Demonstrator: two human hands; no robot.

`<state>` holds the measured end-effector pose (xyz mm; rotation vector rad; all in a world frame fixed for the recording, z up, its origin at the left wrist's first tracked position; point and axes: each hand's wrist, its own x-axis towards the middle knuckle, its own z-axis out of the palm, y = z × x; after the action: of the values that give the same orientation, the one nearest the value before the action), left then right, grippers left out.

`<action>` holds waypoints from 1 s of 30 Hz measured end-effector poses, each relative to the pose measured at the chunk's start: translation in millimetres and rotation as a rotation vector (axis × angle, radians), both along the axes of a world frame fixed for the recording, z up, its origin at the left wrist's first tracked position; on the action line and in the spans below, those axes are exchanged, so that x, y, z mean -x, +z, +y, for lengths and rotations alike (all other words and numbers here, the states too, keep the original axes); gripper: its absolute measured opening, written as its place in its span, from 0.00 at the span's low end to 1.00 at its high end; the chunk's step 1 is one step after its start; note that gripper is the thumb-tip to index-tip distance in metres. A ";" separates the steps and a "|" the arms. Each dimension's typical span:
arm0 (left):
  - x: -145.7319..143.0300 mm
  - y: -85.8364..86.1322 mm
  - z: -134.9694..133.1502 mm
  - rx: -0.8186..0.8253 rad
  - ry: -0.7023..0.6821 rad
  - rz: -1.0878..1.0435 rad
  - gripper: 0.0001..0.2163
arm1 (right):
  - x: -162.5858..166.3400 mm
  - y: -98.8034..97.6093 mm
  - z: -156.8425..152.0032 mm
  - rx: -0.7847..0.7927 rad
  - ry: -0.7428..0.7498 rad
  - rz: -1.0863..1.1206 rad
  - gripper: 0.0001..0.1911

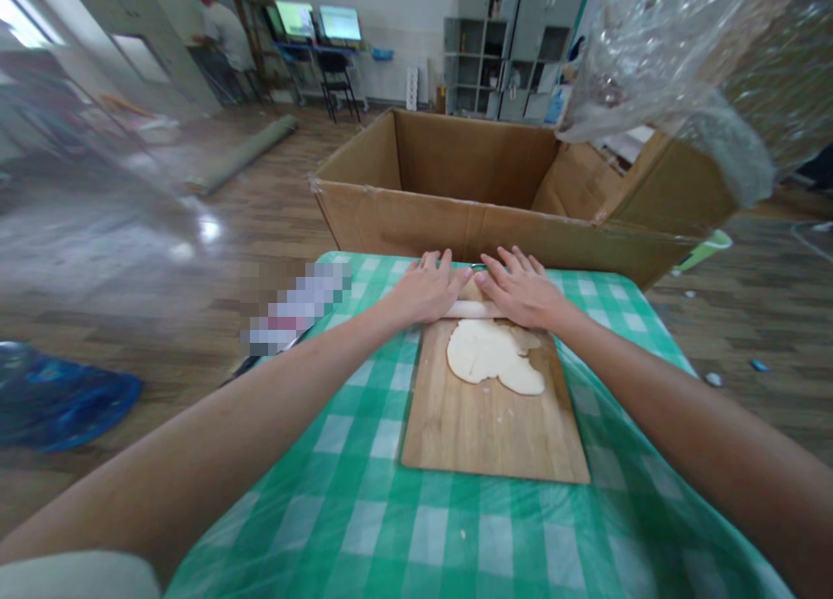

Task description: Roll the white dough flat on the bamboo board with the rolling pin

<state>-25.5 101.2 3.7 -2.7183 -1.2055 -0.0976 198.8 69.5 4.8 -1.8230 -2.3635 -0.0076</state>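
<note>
A flattened sheet of pale dough [493,354] lies on a wooden cutting board [488,425] on a table with a green checked cloth [364,495]. At the board's far end a pale rolling pin [474,309] lies across it, just beyond the dough. My left hand [426,288] rests flat on the pin's left part, fingers stretched out. On the pin's right part my right hand [521,288] presses the same way, fingers extended. Most of the pin is hidden under both palms.
A large open cardboard box [482,191] stands on the floor just beyond the table's far edge. Clear plastic film [683,52] hangs at the upper right. A blue bag [58,399] lies on the wooden floor at left. A person [218,30] stands by desks with monitors far back.
</note>
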 end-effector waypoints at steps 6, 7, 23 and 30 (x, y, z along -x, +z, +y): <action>1.1 4.0 -14.7 -0.008 0.000 -0.004 0.26 | 3.5 0.7 -17.6 -0.051 -0.009 -0.003 0.49; 0.9 6.5 -18.6 0.007 0.004 -0.014 0.26 | 4.6 1.0 -21.5 -0.060 -0.014 -0.005 0.49; 11.6 -1.5 -75.4 0.037 0.047 -0.142 0.29 | 13.8 8.6 -81.1 -0.118 0.096 -0.048 0.46; 16.9 -4.7 -125.2 -0.025 0.051 -0.236 0.32 | 13.5 5.9 -126.6 -0.143 0.184 0.019 0.46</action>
<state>-42.4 -24.1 -1.0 -2.7106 -1.3214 -0.4345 185.3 -57.1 10.7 -1.5306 -2.4393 -0.1331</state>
